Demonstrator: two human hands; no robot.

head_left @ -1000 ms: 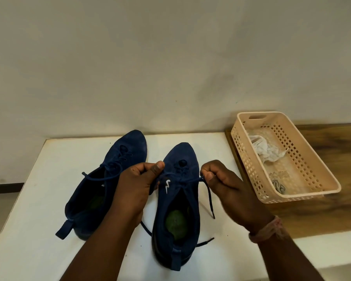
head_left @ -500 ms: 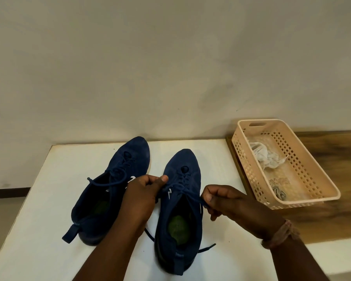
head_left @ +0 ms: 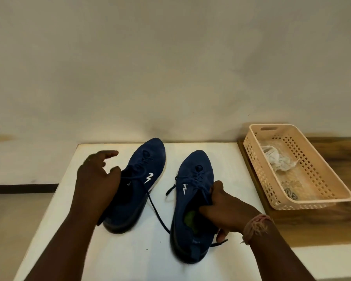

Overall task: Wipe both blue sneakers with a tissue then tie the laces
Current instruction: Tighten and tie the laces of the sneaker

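Two blue sneakers rest on the white table (head_left: 190, 266), toes pointing toward the wall (head_left: 170, 67).

Left hand (head_left: 95, 183): half a second ago this hand pinched a lace at the right sneaker's tongue. It has since moved across to the left sneaker (head_left: 138, 179) and now lies over that shoe's outer side and collar. The index finger (head_left: 107, 154) is extended and the remaining fingers are loosely spread; the thumb rests against the collar. No lace is pinched. The left sneaker's laces (head_left: 144, 171) are loose, and one long end (head_left: 158, 211) trails across the table between the two shoes.

Right hand (head_left: 225, 211): earlier it pinched a lace end beside the right sneaker (head_left: 193, 201). It now grips the shoe's opening from the outer side, fingers curled over the collar edge and thumb up near the lacing. Exact contact of the fingertips inside the shoe cannot be determined. A thread bracelet (head_left: 255, 226) sits on the wrist. A green insole (head_left: 189, 219) shows just beside the fingers. The right sneaker's laces (head_left: 190, 181) are loose, one end (head_left: 170, 190) hanging off the inner side.

The two sneakers now stand further apart than before.

Beyond the right hand's knuckles, on the wooden surface (head_left: 322, 226), stands a beige perforated basket (head_left: 312, 171) containing a crumpled tissue (head_left: 278, 161).
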